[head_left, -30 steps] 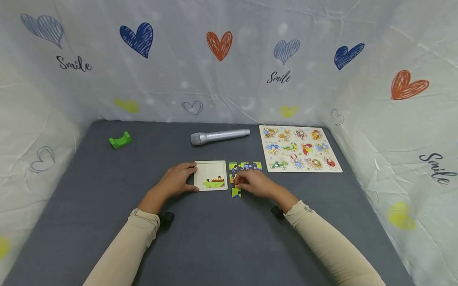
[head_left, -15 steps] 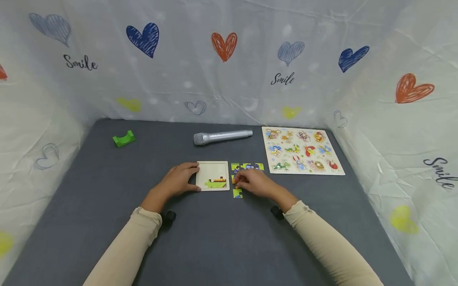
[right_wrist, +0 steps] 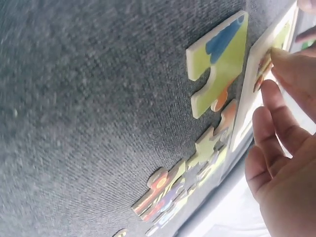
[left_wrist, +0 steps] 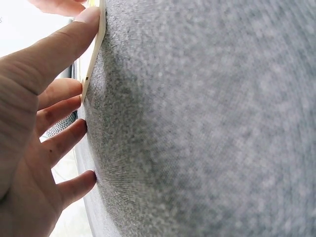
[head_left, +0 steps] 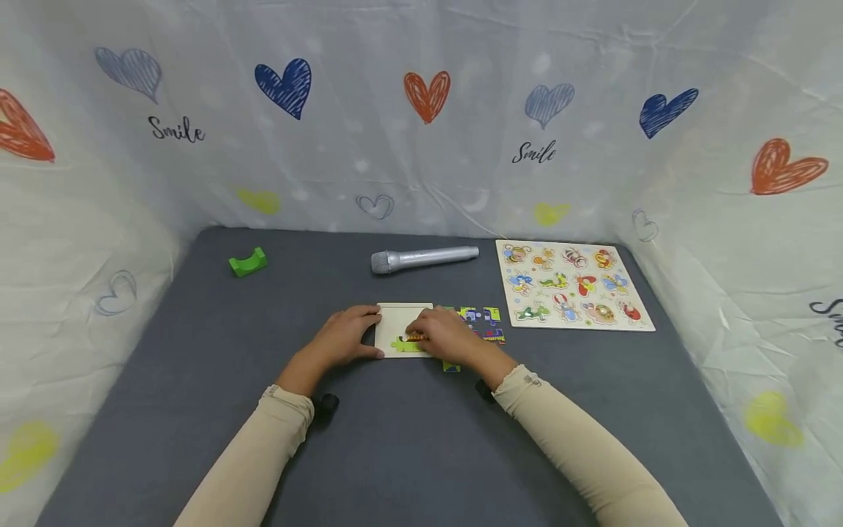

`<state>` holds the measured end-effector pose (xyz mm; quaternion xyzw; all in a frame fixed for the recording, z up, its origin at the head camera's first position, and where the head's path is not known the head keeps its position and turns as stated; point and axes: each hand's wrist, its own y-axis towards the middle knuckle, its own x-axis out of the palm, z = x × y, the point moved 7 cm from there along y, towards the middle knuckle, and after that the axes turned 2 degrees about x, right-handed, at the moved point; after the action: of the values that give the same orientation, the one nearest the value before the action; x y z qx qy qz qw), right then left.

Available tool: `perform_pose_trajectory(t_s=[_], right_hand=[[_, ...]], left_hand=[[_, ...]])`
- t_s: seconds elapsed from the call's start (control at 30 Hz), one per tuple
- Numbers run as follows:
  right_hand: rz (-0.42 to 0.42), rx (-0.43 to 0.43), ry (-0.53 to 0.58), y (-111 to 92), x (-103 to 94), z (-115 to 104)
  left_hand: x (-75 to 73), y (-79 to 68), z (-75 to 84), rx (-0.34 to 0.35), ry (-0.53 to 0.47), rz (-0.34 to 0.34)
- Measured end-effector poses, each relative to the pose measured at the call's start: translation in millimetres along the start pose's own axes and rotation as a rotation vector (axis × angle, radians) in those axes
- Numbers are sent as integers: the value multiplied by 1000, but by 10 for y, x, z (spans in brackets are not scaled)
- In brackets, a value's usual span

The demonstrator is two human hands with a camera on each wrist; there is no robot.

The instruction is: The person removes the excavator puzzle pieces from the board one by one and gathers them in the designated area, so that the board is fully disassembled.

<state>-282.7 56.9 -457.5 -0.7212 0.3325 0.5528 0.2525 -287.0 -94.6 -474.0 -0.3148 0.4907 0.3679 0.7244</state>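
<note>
My left hand [head_left: 344, 336] holds the left side of a small pale wooden puzzle tray [head_left: 394, 318], thumb at its near corner and fingers at the far one. Light green puzzle pieces [head_left: 407, 346] lie along the tray's near side. Over the tray's right part is my right hand [head_left: 451, 338]. In the right wrist view its thumb and index finger pinch an orange-brown puzzle piece [right_wrist: 265, 65] at the tray, partly hidden by the fingertips. A green and blue piece [right_wrist: 228, 52] lies flat on the cloth beside the tray.
More loose puzzle pieces [head_left: 492, 315] lie right of the tray, some hidden under my right hand. Behind stands a silver microphone [head_left: 424, 258], lying on its side. An insect puzzle board [head_left: 573, 285] is at the back right, a green curved block [head_left: 248, 262] at the back left.
My right hand has moved left from the loose pieces onto the tray, carrying a piece. The left hand stays at the tray's left side. The head view has shifted slightly.
</note>
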Motion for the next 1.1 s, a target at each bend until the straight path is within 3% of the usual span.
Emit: perform_pose_trajectory(t_s=[0.6,0.93,1.1], right_hand=[[-5,25,33,54,32,57],[108,19,-50,-27,-29,-41],[183,-10,-36,-67,-54,-87]], left_hand=[[28,20,-16,-4,11,1],[-14,12,3,4,13,3],[17,-2,4,9,7,25]])
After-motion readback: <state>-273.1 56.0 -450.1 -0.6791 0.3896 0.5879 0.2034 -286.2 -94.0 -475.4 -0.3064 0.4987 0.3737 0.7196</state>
